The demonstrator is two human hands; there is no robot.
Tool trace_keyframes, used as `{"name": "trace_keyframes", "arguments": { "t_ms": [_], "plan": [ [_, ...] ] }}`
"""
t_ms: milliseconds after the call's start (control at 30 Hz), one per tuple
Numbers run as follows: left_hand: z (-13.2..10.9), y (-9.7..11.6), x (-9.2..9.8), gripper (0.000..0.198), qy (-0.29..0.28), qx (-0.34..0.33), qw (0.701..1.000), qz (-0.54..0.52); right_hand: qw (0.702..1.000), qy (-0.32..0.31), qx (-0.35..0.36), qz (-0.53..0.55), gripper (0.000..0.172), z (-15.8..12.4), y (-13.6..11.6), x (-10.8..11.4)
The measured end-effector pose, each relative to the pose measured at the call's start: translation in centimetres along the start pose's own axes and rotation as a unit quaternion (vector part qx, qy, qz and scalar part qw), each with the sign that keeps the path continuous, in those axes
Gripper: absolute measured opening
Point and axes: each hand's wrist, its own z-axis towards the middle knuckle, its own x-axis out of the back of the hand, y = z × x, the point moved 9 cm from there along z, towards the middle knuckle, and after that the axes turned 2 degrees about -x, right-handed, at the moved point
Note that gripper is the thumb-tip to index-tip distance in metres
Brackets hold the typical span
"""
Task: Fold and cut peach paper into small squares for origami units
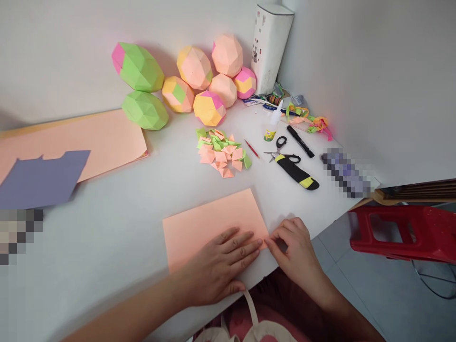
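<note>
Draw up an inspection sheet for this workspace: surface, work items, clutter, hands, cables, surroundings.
Surface: white table, papers and tools on it.
Work items: peach sheet in front of the person; pile of small paper pieces beyond it.
Clutter: glue bottle, scissors, black-and-yellow cutter and black marker to the right; purple-grey sheet at left.
Hands: left hand flat on the sheet; right hand with fingertips at its right edge, grip unclear.
Cables: nothing seen on the table.
Surroundings: faceted paper shapes along the wall; red stool at right.
</note>
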Motion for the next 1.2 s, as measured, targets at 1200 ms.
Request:
{"name": "trace_keyframes", "arguments": {
  "t_ms": [1200],
  "plan": [
    [0.0, 0.0, 0.1, 0.071, 0.003, 0.007, 1.0, -0.014, 0.993, 0.085, 0.018, -0.079, 0.023, -1.4, -0.2, 0.3]
  ]
}}
